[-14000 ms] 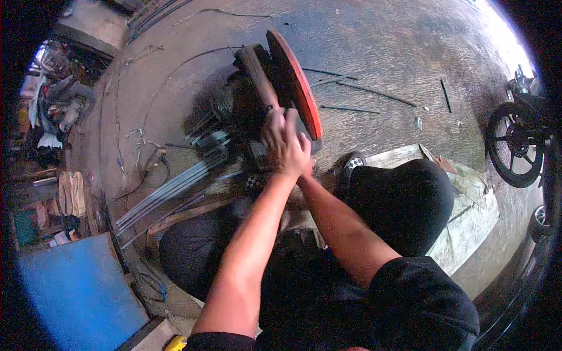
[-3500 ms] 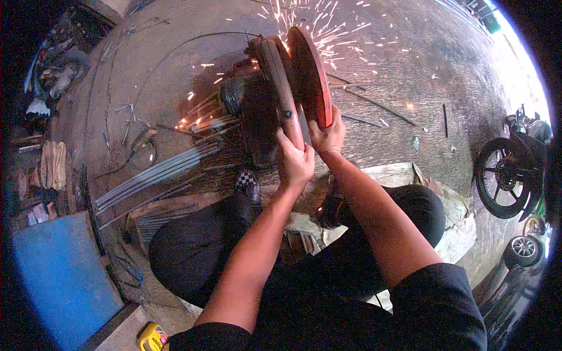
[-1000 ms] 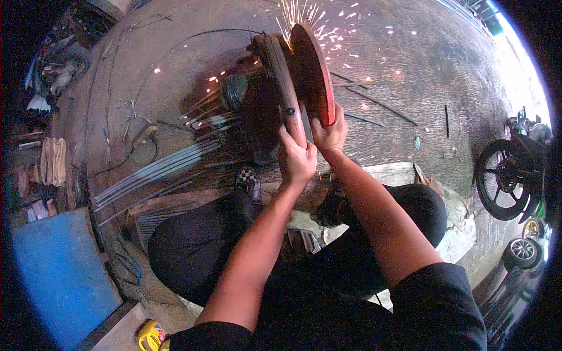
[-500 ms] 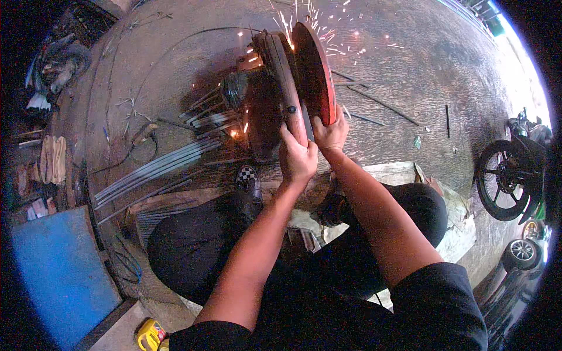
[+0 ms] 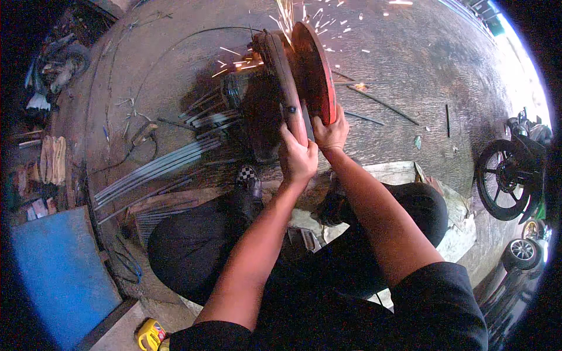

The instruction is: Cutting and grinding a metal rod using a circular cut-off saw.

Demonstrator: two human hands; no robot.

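My left hand (image 5: 298,157) is closed round the near end of a long, curved brown bar on a dark machine that looks like a cut-off saw (image 5: 281,76). Just to its right, my right hand (image 5: 332,133) grips the lower edge of a red-edged, disc-shaped plate (image 5: 323,76), which stands nearly upright beside the bar. Bright sparks (image 5: 285,20) shoot up from the gap between bar and plate at the far end. Other sparks fly out to the left. Dark shadow hides the machine's body, and the contact point cannot be seen.
Several grey metal rods (image 5: 158,169) lie on the floor to the left, near a clamp with a cable (image 5: 144,134). Thin dark rods (image 5: 386,105) lie to the right. A blue board (image 5: 64,275), a yellow bottle (image 5: 151,334) and a motorcycle wheel (image 5: 502,180) stand around the edges.
The spark spray has changed shape, with a brighter plume rising at the far end and streaks further left. My hands, the bar and the red plate stay in nearly the same place.
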